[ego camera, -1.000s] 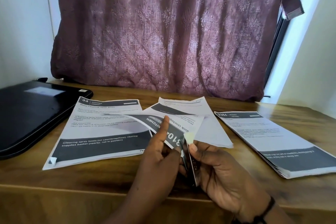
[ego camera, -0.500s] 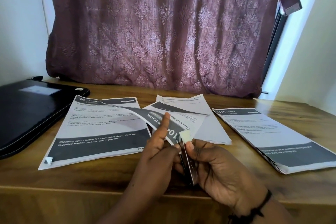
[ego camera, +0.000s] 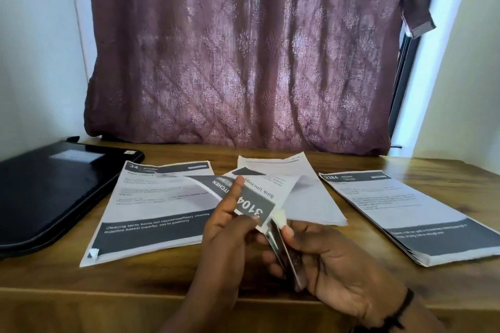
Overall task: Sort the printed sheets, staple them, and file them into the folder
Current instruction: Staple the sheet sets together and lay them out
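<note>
My left hand (ego camera: 228,227) pinches the corner of a lifted printed sheet set (ego camera: 254,194) numbered 3104, its thumb lying on the dark header. My right hand (ego camera: 330,262) grips a slim metal stapler (ego camera: 284,251), with its jaws at that same folded corner. On the wooden desk (ego camera: 162,276) a printed sheet numbered 34 (ego camera: 151,211) lies to the left, a white sheet pile (ego camera: 305,192) sits behind my hands, and a thicker stack numbered 2384 (ego camera: 405,213) lies to the right. The black folder (ego camera: 54,189) rests shut at the far left.
A purple patterned curtain (ego camera: 249,57) hangs behind the desk, and a window frame (ego camera: 411,62) stands at the right. The desk's front edge (ego camera: 108,295) runs just below my hands. A dark band circles my right wrist (ego camera: 403,308).
The hands keep the same hold on sheet corner and stapler. The view has shifted slightly, and the lifted sheets have curled a little lower over the sheet numbered 34.
</note>
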Action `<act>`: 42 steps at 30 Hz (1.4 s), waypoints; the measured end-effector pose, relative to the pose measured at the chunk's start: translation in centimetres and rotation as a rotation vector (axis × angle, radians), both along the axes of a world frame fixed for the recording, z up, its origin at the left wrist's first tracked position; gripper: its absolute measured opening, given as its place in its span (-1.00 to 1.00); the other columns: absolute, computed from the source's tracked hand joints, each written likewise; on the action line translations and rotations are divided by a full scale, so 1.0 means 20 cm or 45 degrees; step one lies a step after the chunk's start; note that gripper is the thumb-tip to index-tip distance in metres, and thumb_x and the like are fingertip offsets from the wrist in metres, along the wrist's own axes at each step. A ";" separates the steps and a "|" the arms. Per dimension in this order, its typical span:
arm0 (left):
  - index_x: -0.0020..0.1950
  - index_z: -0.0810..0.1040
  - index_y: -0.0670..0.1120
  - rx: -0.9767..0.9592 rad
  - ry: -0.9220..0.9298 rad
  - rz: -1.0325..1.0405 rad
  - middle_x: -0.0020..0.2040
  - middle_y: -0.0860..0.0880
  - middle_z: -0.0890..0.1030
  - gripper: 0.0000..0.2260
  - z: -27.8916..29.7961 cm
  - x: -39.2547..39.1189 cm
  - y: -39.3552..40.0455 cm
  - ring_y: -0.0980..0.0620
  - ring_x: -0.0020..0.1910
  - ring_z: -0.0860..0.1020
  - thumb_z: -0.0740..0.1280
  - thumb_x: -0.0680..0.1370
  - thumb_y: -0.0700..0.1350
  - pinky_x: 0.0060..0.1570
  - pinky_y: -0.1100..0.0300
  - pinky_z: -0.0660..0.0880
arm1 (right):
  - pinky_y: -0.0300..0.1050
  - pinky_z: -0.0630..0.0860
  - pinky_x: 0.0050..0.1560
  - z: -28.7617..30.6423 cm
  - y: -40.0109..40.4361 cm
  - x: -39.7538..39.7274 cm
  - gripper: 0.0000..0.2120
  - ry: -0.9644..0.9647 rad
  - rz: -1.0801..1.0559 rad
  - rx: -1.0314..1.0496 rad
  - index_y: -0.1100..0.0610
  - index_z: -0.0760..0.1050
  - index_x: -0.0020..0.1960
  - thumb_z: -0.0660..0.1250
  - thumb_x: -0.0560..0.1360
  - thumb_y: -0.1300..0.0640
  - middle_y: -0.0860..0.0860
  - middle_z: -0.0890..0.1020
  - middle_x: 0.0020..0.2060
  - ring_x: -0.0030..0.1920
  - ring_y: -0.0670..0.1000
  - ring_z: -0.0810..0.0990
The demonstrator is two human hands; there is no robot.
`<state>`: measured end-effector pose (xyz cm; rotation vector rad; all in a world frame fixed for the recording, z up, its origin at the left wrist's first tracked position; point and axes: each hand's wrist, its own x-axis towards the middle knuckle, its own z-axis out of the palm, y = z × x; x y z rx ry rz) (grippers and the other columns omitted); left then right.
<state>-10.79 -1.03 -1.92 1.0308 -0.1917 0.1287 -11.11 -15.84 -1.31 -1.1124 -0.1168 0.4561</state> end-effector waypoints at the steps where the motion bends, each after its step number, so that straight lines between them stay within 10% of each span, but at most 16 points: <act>1: 0.29 0.52 0.02 -0.079 0.006 0.051 -0.13 -0.01 0.71 -0.54 0.02 0.01 0.01 0.10 -0.34 0.60 0.19 0.53 -0.41 -0.40 0.25 0.55 | -0.03 0.64 -0.23 0.00 -0.02 -0.01 -0.58 -0.006 0.001 0.003 0.33 0.63 0.05 0.59 0.24 0.23 0.29 0.65 -0.02 -0.21 0.15 0.65; 8: 0.09 0.63 0.02 -0.015 -0.201 0.017 -0.06 0.02 0.70 -0.57 0.33 0.08 0.31 0.06 -0.18 0.65 0.28 0.41 -0.43 -0.29 0.18 0.59 | -0.25 0.32 -0.64 0.19 -0.20 -0.08 -0.14 -0.148 -0.321 -0.056 0.30 0.64 -0.02 0.67 -0.27 -0.03 0.19 0.65 -0.19 -0.55 0.04 0.43; 13: 0.27 0.46 0.07 0.523 -0.123 -0.362 0.15 -0.12 0.63 -0.36 0.46 0.14 0.52 -0.15 0.03 0.62 0.30 0.26 -0.39 -0.05 -0.03 0.59 | -0.35 0.20 -0.59 0.34 -0.30 -0.08 -0.39 -0.370 -0.770 -0.342 0.13 0.51 -0.23 0.52 0.00 -0.33 0.06 0.39 -0.46 -0.60 -0.05 0.23; 18: 0.41 0.21 0.11 1.691 -0.228 0.475 0.06 0.01 0.52 -0.38 0.48 0.28 0.50 0.18 -0.19 0.52 0.36 0.46 -0.27 -0.27 0.40 0.47 | -0.31 0.23 -0.56 0.25 -0.31 -0.01 -0.76 -0.437 -0.853 -0.709 0.09 0.46 -0.17 0.49 0.38 0.02 -0.04 0.44 -0.53 -0.58 -0.07 0.30; 25: 0.05 0.58 -0.05 0.708 -0.237 0.254 -0.07 -0.15 0.69 -0.83 0.49 0.37 0.20 -0.12 -0.11 0.65 0.33 0.54 -0.29 -0.06 0.00 0.59 | -0.32 0.28 -0.61 0.15 -0.40 0.01 -0.54 -0.416 -0.782 -0.900 -0.04 0.45 0.19 0.53 0.35 0.02 0.00 0.61 -0.27 -0.52 -0.04 0.45; 32: -0.06 0.57 -0.13 0.340 -0.177 -0.068 -0.31 -0.10 0.68 -0.88 0.65 0.46 -0.48 -0.11 -0.30 0.63 0.28 0.56 -0.31 -0.18 -0.07 0.60 | -0.31 0.17 -0.60 0.22 -0.83 -0.22 -0.62 -0.318 -0.601 -0.979 -0.04 0.52 0.12 0.53 0.35 0.02 -0.05 0.60 -0.46 -0.60 -0.08 0.30; 38: 0.08 0.57 -0.18 0.175 0.165 -0.323 -0.05 -0.27 0.67 -0.83 0.59 0.61 -1.11 -0.26 -0.11 0.65 0.31 0.50 -0.27 -0.12 -0.37 0.53 | -0.29 0.20 -0.57 0.22 -1.49 -0.49 -0.77 -0.095 -0.796 -1.110 0.08 0.59 -0.08 0.55 0.33 0.06 0.09 0.48 -0.46 -0.57 -0.07 0.28; 42: -0.03 0.50 -0.15 0.331 0.108 -0.328 -0.10 -0.25 0.63 -0.90 0.43 0.54 -1.55 -0.18 -0.22 0.64 0.35 0.50 -0.30 -0.20 -0.09 0.61 | -0.27 0.25 -0.57 0.17 -1.90 -0.53 -0.74 0.055 -1.187 -1.107 0.20 0.43 -0.23 0.52 0.38 0.17 0.06 0.40 -0.59 -0.61 -0.03 0.33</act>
